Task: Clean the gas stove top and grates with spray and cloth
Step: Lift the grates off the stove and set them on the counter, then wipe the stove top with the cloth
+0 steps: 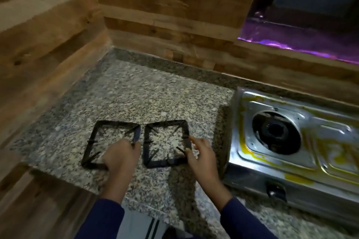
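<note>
Two black square grates lie side by side on the speckled granite counter (136, 93). My left hand (120, 158) grips the near right corner of the left grate (97, 134). My right hand (202, 155) pinches the right bar of the right grate (149, 141) with thumb and fingertips. To the right stands the steel gas stove (291, 176), its top smeared with yellow stains. Its left burner (276, 133) is bare, with no grate on it. No spray bottle or cloth is in view.
Wood-panelled walls close the counter at the left and back. A dark window ledge (303, 44) with purple light sits at the upper right. A black stove knob (275, 191) faces the counter's front edge.
</note>
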A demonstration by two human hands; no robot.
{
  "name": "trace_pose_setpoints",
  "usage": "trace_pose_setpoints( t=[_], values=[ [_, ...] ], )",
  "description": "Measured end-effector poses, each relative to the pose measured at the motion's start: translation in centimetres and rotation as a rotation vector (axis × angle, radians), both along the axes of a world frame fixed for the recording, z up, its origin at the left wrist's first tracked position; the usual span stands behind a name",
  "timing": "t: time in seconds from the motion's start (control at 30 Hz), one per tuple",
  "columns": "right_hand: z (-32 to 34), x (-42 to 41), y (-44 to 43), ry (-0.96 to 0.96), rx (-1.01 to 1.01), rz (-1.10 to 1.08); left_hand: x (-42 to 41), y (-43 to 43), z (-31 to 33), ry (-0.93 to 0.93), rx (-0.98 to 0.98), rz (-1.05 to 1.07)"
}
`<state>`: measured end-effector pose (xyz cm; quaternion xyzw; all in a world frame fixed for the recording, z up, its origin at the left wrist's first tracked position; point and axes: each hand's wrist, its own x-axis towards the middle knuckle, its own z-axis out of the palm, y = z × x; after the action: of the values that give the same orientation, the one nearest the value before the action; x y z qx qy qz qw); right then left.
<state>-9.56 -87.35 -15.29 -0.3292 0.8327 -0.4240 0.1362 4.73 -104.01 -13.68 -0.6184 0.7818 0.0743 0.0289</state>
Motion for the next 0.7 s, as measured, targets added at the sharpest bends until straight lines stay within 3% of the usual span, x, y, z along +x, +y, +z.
trace_pose_setpoints(
  t=[0.13, 0.33, 0.53, 0.7],
  values=[
    [4.0, -2.6, 7.2, 0.047, -0.238, -0.082, -6.4, 4.1, 3.5, 0.270, -0.051, -0.269],
    [5.6, -9.3, 22.9, 0.163, -0.346, -0.490, -17.0, 17.1, 5.3, 0.717, -0.104, -0.835],
    [3.6, -15.0, 40.4, 0.158, -0.385, -0.886, -24.1, 36.0, 3.6, 0.892, 0.015, -1.242],
    [0.9, -20.4, 55.2, 0.188, -0.301, -1.136, -28.7, 49.1, -0.1, 0.843, 0.014, -1.502]
  ],
)
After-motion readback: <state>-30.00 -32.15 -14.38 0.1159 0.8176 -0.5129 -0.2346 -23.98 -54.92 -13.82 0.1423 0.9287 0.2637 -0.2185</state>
